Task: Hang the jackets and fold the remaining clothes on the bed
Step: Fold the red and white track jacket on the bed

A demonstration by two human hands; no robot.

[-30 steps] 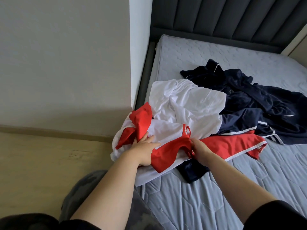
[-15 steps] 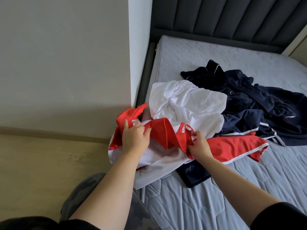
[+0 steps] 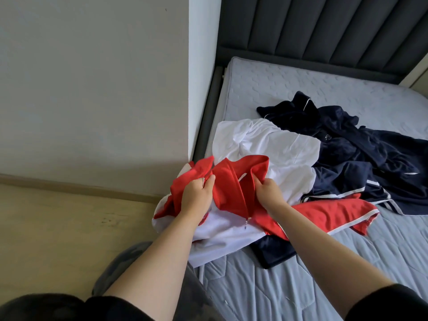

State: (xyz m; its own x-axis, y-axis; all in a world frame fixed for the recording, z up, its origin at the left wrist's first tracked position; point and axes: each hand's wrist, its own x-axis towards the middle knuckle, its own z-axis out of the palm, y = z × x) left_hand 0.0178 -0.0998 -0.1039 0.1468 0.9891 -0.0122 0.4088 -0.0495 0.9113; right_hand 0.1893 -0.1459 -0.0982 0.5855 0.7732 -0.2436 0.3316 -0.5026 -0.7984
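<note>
Here, the bed fills the right half of my view, its grey quilted mattress set against a dark padded headboard. A pale wall and a wood floor lie to the left. A heap of navy clothes with white trim rests on the mattress, toward the right. The red-and-white jacket lies crumpled at the near left edge of the bed, partly overlapping the navy heap, with one red sleeve extended to the right. My left hand grips a bunch of red fabric on the jacket's left side, fingers curled. My right hand pinches the red collar edge close by. The zipper pull hangs between my wrists, below the collar opening.
</note>
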